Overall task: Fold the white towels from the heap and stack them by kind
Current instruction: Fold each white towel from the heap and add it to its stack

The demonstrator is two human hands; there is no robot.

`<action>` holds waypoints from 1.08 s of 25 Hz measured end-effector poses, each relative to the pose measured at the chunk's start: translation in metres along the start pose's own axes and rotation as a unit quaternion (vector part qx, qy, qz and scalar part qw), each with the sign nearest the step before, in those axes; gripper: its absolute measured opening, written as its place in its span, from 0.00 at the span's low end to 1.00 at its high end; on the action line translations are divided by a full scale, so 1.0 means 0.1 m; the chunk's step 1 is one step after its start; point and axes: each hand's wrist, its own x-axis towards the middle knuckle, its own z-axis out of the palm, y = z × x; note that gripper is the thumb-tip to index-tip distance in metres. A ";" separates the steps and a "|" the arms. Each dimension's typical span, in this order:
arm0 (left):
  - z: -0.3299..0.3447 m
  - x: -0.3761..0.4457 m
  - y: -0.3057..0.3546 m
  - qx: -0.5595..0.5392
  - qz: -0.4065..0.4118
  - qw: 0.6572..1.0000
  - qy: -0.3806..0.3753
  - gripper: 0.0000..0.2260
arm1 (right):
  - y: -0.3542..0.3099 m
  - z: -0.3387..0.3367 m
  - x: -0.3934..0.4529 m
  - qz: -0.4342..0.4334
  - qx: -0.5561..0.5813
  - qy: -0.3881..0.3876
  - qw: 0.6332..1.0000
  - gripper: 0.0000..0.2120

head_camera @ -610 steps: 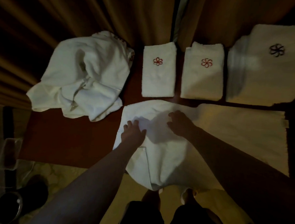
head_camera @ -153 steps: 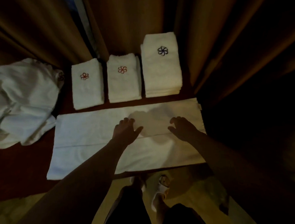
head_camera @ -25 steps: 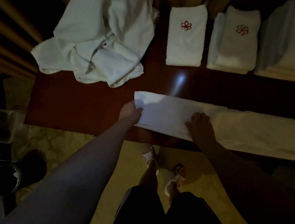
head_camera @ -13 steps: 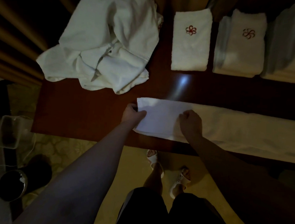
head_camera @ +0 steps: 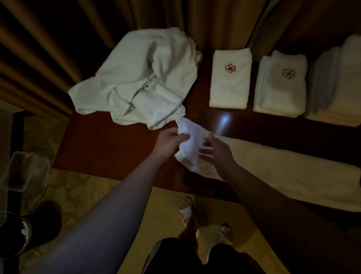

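Near the middle of the frame your left hand grips the lifted end of the long towel, fingers curled round the cloth from the left side. Your right hand sits just beside it on the same raised end, thumb and fingers spread fairly wide, touching the cloth — whether they pinch it you cannot tell from this angle. That end stands up off the counter and its top corner reaches the lower edge of the heap. From your hands the towel runs flat as a narrow folded strip toward the right edge of the frame, along the near side of the counter.

The heap lies crumpled in the upper left of the counter. Along the far side, right of the heap, stand three folded stacks: a small stack with a red flower mark, a second stack with a similar red mark just right of it, and a taller stack at the right edge bearing a dark mark that the frame cuts off.

Brown curtains hang behind the counter. At lower left, on the floor, sit a clear box and a dark bin.
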 end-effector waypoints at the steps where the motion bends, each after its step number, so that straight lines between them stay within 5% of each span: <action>1: 0.11 -0.06 0.06 0.004 0.004 1.000 -0.010 0.11 | -0.05 -0.01 -0.06 0.012 0.022 -0.021 0.999 0.23; 5: 0.67 -0.30 0.29 0.007 0.023 0.997 -0.068 0.13 | -0.23 -0.24 -0.27 0.002 0.046 -0.044 0.998 0.42; 8: 1.04 -0.36 0.32 0.081 0.043 0.989 -0.112 0.22 | -0.24 -0.61 -0.39 -0.012 0.039 0.055 0.998 0.31; 11: 1.31 -0.35 0.23 0.064 0.051 0.990 -0.113 0.20 | -0.14 -1.05 -0.44 -0.008 0.072 0.156 0.985 0.25; 16: 1.42 -0.10 -0.11 0.230 0.023 0.972 -0.044 0.10 | -0.10 -1.55 -0.54 -0.048 0.008 0.207 0.977 0.24; 21: 1.56 -0.09 -0.40 0.305 -0.070 0.947 -0.068 0.23 | 0.12 -1.92 -0.34 -0.053 -0.195 0.217 0.955 0.13; 24: 1.58 -0.02 -0.54 0.325 -0.071 0.942 -0.050 0.25 | 0.23 -2.03 -0.14 -0.028 -0.263 0.241 0.934 0.20; 27: 1.64 0.04 -0.57 0.302 -0.076 0.950 -0.027 0.24 | 0.31 -2.16 0.05 0.002 -0.259 0.263 0.929 0.16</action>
